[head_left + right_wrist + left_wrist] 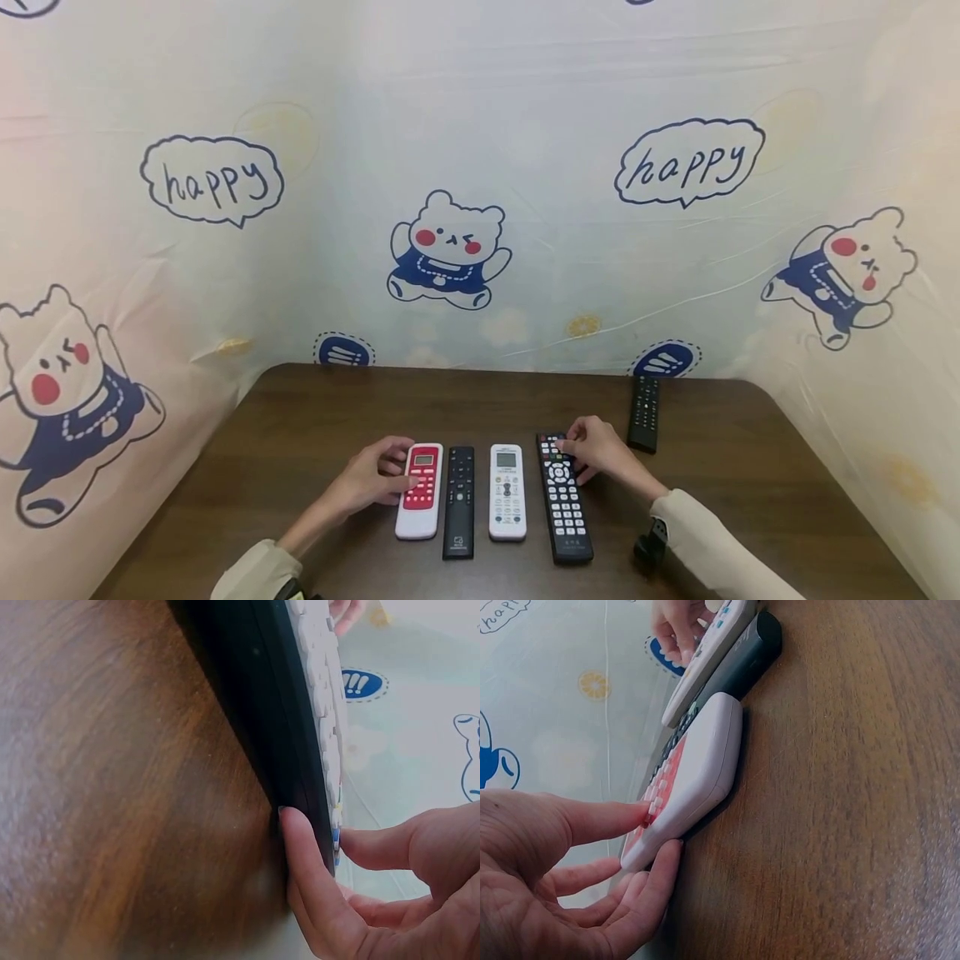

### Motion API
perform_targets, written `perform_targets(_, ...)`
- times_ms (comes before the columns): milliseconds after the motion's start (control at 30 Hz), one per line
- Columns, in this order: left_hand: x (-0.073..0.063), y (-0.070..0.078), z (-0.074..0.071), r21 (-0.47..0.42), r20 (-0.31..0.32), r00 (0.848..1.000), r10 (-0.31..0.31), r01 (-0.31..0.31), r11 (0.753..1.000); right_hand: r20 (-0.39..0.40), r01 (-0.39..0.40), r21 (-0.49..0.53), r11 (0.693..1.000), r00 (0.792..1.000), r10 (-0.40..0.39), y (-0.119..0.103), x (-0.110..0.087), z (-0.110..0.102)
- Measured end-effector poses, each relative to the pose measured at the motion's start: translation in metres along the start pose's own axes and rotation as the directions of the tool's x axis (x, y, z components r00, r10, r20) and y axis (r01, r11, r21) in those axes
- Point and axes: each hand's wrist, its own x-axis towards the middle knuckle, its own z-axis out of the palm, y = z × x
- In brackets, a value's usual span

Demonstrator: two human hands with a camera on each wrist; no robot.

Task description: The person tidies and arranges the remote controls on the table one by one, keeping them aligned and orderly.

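In the head view my left hand (pixel 372 477) is at the left side of a white remote control with a red face (pixel 417 522). Its thumb lies on the buttons while fingers touch the side edge, as the left wrist view shows on the white remote (pixel 709 754). My right hand (pixel 600 447) grips the upper right edge of a long black remote control with white buttons (pixel 572 546). In the right wrist view, the thumb is on that black remote's (pixel 274 697) button face and fingers press its side. Both remotes lie face up.
Between the held remotes lie a slim black remote (pixel 459 533) and a white remote with a grey screen (pixel 507 508). Another black remote (pixel 643 417) lies farther back on the right. The brown wooden table (pixel 450 400) meets a printed curtain (pixel 525 150) behind and at the sides.
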Motion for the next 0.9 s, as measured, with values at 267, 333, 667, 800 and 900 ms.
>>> perform_targets(267, 0.0013, 0.0008, -0.0007, -0.007, 0.01, 1.0, 0.005, -0.005, 1.0, -0.003, -0.005, 0.015, 1.0, 1.0, 0.005, -0.0016, -0.0006, -0.001)
perform_targets(333, 0.0017, 0.0009, -0.0011, -0.008, 0.016, 1.0, 0.003, -0.002, 1.0, -0.003, -0.004, 0.016, 1.0, 1.0, 0.004, -0.0018, -0.0008, -0.001)
perform_targets(667, 0.0024, -0.0012, -0.0028, -0.042, 0.044, 0.999, -0.007, 0.009, 0.999, 0.001, -0.014, 0.035, 0.999, 1.0, 0.014, -0.0023, -0.0016, 0.0002)
perform_targets(800, 0.0026, -0.0016, -0.0025, -0.042, 0.042, 0.999, -0.006, 0.008, 0.999, 0.001, -0.022, 0.026, 0.999, 1.0, 0.022, -0.003, -0.0012, 0.0003)
perform_targets(900, 0.0026, -0.0017, -0.002, -0.04, 0.038, 0.999, -0.007, 0.008, 0.999, 0.001, -0.024, 0.029, 0.999, 1.0, 0.024, -0.0028, -0.0012, 0.0005)
